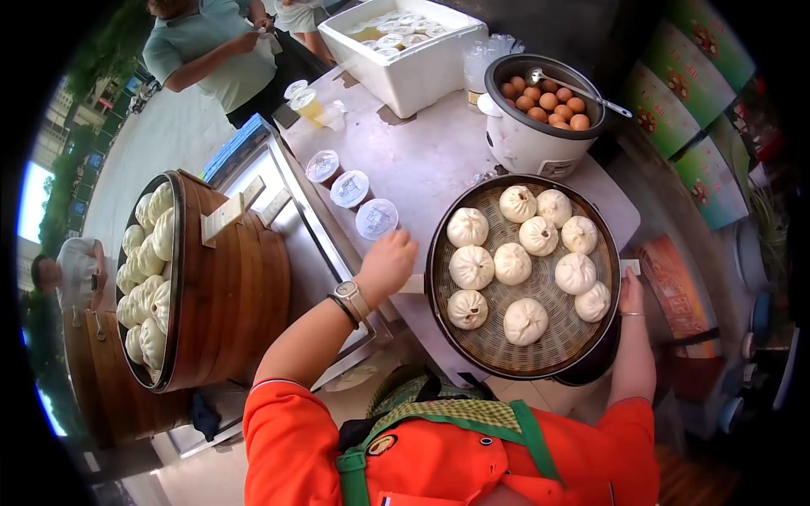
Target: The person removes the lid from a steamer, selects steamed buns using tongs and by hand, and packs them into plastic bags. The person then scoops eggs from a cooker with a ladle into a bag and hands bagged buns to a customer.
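A round steamer basket (541,347) with a woven base and dark rim lies in front of me, with several pleated buns (525,321) spread over it. My right hand (631,297) is closed on the basket's pale right handle (630,267). At the other side, my left hand (388,263), with a watch on its wrist, is held in a loose fist right against the pale left handle (413,284). What lies inside its fingers is hidden. Close beyond that hand stands a sealed cup (376,219) with a printed lid.
Stacked wooden steamers (232,291) full of buns stand left. Two more lidded cups (349,190) line the table (413,164). Behind are a cooker (536,148) of brown eggs with a ladle (582,91) and a white foam box (405,72) of cups. A person (211,55) stands across the table.
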